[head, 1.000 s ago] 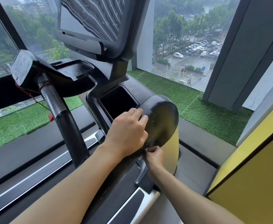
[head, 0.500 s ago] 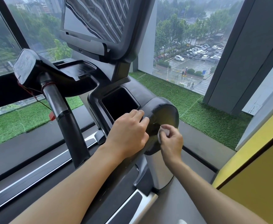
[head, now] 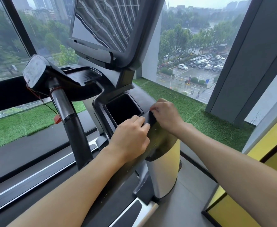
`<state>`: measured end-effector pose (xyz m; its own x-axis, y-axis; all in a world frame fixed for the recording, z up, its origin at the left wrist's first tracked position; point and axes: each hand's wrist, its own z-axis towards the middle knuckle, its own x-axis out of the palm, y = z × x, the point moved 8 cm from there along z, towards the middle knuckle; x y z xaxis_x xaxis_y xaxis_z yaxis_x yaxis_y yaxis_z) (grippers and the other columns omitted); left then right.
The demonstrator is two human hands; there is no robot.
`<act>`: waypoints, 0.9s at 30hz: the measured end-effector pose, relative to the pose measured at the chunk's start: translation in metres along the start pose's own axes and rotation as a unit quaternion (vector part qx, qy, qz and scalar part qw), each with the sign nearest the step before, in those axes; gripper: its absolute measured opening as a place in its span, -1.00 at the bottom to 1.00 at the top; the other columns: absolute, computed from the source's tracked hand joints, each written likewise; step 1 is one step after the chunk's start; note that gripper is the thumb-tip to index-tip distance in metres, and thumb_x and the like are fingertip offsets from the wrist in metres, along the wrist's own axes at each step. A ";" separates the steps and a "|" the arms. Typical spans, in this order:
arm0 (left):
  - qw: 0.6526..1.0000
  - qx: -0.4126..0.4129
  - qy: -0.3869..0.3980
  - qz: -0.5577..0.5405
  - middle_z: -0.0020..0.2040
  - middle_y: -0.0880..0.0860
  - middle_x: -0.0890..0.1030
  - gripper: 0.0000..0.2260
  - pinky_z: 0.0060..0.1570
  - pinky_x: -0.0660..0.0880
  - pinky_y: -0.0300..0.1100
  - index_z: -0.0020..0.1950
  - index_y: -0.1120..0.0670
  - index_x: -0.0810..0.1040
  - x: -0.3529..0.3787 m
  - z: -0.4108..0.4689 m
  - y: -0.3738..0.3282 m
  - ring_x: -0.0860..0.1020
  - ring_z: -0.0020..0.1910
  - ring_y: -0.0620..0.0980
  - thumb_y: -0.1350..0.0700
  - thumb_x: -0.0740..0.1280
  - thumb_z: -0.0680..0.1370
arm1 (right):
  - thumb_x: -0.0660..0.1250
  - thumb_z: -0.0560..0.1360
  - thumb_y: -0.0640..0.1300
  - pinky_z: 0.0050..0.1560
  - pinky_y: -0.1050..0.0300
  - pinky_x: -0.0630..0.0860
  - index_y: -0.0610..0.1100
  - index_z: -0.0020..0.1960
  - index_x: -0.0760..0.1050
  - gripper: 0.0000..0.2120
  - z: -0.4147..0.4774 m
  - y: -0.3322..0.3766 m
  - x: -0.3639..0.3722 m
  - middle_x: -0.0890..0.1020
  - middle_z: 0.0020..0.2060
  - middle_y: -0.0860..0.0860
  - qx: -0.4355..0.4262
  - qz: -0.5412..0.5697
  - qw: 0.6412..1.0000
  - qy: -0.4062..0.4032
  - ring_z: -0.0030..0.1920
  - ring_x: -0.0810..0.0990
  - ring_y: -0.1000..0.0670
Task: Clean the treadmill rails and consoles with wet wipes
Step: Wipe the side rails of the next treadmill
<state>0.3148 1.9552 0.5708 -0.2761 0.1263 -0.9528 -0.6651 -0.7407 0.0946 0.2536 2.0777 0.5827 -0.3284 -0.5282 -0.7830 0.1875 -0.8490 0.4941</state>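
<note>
1. At the right end of the treadmill console [head: 88, 76], just beside the dark cup pocket [head: 123, 108]: bracing with the left hand [head: 131, 133] on the black arm cover [head: 160, 138], fingers bent, tips at the pocket's right rim, pressing down rather than clasping anything.
2. Working with the right hand [head: 165, 115] on the far upper edge of that cover, fingers curled in tight toward the thumb.
3. Cannot tell what sits in that pinch. No wet wipe on show anywhere, so probably balled under the right fingers and against the cover.
4. Read as mid-wipe along the cover's top, close to the pocket's far corner.
5. Judged early to middling in the task, with pale specks and fine scratches on the cover's near face and no way to sort wiped from unwiped by sheen alone.
6. Apparently left to do: the pocket itself, the screen [head: 105, 25] with its streaky reflections, the left handlebar [head: 72, 128] and its capped end [head: 34, 71], and the side rail [head: 144, 208] at the deck's right edge.
</note>
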 end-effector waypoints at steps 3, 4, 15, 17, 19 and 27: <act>1.000 0.014 0.009 -0.023 0.04 0.07 0.64 -0.59 -0.04 0.61 -0.06 0.07 0.12 0.65 -0.004 -0.012 0.001 0.57 0.07 0.08 0.02 0.08 0.46 | 0.21 0.54 -0.29 0.03 0.08 0.42 -0.17 0.05 0.68 -0.73 -0.002 0.027 0.010 0.60 0.02 -0.08 -0.074 -0.053 0.993 0.073 0.02 0.56 -0.13; 0.999 0.022 0.010 -0.021 0.09 0.09 0.65 -0.57 0.00 0.63 -0.07 0.12 0.12 0.66 -0.005 -0.018 0.002 0.59 0.11 0.08 0.02 0.08 0.46 | 0.21 0.55 -0.29 0.01 0.09 0.41 -0.16 0.07 0.67 -0.73 -0.003 0.030 0.010 0.60 0.03 -0.07 -0.083 -0.057 0.992 0.078 0.03 0.56 -0.12; 1.000 0.005 -0.007 -0.023 0.07 0.07 0.61 -0.61 -0.01 0.58 -0.08 0.08 0.11 0.65 -0.006 -0.028 0.005 0.54 0.07 0.06 0.03 0.08 0.50 | 0.24 0.51 -0.32 0.01 -0.01 0.46 -0.17 0.01 0.68 -0.75 -0.007 0.020 0.001 0.54 -0.11 -0.03 -0.065 -0.039 0.996 0.038 -0.06 0.56 -0.12; 1.000 0.000 -0.014 -0.020 0.05 0.07 0.60 -0.61 -0.02 0.56 -0.08 0.07 0.10 0.65 -0.006 -0.027 0.006 0.52 0.05 0.05 0.03 0.08 0.50 | 0.24 0.51 -0.32 -0.01 0.04 0.45 -0.18 0.01 0.68 -0.75 -0.012 0.026 0.002 0.55 -0.10 -0.04 -0.075 -0.051 0.995 0.042 -0.07 0.55 -0.11; 1.000 -0.002 -0.019 -0.022 0.05 0.07 0.59 -0.63 -0.03 0.55 -0.08 0.06 0.11 0.64 -0.006 -0.027 0.006 0.52 0.04 0.06 0.04 0.09 0.49 | 0.25 0.51 -0.32 -0.05 0.11 0.40 -0.18 0.00 0.69 -0.76 -0.017 0.031 0.006 0.55 -0.12 -0.02 -0.102 -0.050 0.992 0.063 -0.08 0.55 -0.10; 1.000 -0.001 -0.018 -0.011 0.05 0.06 0.59 -0.63 -0.03 0.55 -0.09 0.07 0.10 0.64 -0.006 -0.027 0.006 0.52 0.04 0.05 0.04 0.09 0.50 | 0.29 0.54 -0.33 -0.09 0.24 0.31 -0.18 -0.03 0.68 -0.81 -0.025 0.011 -0.006 0.46 -0.22 0.13 -0.054 0.005 0.998 0.027 -0.14 0.49 0.01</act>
<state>0.3313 1.9323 0.5693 -0.2858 0.1655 -0.9439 -0.6705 -0.7383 0.0736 0.2807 2.0710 0.5829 -0.2757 -0.5337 -0.7995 0.2891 -0.8392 0.4606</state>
